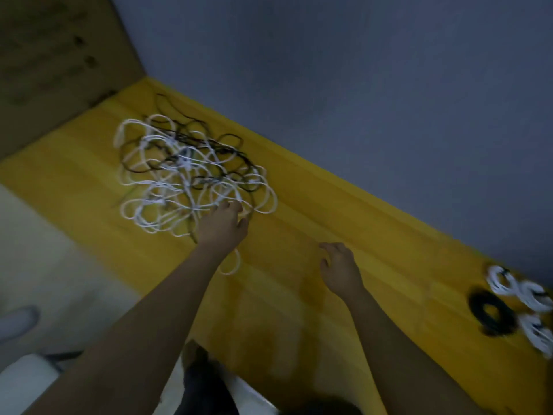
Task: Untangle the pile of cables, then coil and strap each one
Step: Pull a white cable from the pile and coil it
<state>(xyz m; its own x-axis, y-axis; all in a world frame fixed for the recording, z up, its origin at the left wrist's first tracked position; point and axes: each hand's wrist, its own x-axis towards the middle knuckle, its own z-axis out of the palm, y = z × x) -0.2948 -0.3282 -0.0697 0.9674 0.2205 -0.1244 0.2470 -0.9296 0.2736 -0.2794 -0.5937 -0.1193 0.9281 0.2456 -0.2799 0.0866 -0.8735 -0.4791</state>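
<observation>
— What sort of room is this?
— A plain workroom or storeroom, hard to tell which: a yellow table (344, 223) against a bare grey wall (359, 85), brown cardboard (54, 55) at upper left (dim, blurred), pale floor (59, 265) lower left.

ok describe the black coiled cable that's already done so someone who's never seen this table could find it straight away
Start at the long yellow table and follow it to its far right end, away from the tangled pile of cables the left hand is reaching into. A small group of finished coils sits there. The black coiled cable is the only dark ring; the white coils beside it are all pale.
</observation>
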